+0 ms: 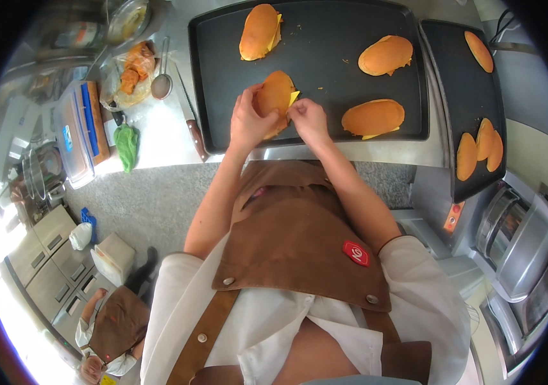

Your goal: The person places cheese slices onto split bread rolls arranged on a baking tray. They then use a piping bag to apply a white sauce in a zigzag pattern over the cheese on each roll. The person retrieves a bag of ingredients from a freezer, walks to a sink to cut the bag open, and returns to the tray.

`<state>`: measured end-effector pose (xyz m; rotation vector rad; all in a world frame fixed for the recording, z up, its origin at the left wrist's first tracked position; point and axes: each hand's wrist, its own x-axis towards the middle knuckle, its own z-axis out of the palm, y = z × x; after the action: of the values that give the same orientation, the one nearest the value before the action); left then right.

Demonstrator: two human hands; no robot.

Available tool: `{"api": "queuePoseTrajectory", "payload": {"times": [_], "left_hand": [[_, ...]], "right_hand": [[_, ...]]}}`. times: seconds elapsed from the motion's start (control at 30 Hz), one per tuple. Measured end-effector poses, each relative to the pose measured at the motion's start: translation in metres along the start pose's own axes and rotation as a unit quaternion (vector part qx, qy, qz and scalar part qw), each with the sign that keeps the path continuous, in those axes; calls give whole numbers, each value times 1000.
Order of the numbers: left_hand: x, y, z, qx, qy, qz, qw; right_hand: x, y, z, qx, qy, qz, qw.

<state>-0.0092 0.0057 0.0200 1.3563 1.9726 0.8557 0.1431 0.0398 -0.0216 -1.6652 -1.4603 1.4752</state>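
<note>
My left hand (pixel 250 118) grips a long filled bun (pixel 276 91) on the large dark baking tray (pixel 312 72), with the thumb and fingers around its sides. At the bun's right edge my right hand (pixel 310 120) has its fingertips pinched together on a yellow cheese slice (pixel 294 97) that sticks out. The fingers hide part of the filling. On the same tray lie another filled bun (pixel 260 31) at the upper left, one bun (pixel 385 55) at the upper right and one (pixel 373 118) at the lower right, each with cheese at its edge.
A second dark tray (pixel 471 91) with several buns stands at right. Left of the large tray lie a serrated knife (pixel 189 113), a small strainer (pixel 162 85), a bag of orange-brown food (pixel 134 72) and a green cloth (pixel 126 144). Another person (pixel 117 317) in a brown apron is at lower left.
</note>
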Motion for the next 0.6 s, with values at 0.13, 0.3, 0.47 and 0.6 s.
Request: {"api": "queuePoseTrajectory", "payload": {"times": [0.13, 0.3, 0.47, 0.6], "left_hand": [[0, -3, 0, 18, 2, 8, 1000], [0, -2, 3, -10, 6, -5, 1000], [-5, -5, 9, 1, 23, 9, 1000], [-11, -1, 14, 12, 40, 27, 999]], "right_hand": [[8, -6, -10, -73, -33, -12, 997], [18, -13, -18, -160, -70, -14, 985], [19, -13, -18, -179, -68, -17, 981], [17, -19, -18, -205, -66, -15, 976]]}}
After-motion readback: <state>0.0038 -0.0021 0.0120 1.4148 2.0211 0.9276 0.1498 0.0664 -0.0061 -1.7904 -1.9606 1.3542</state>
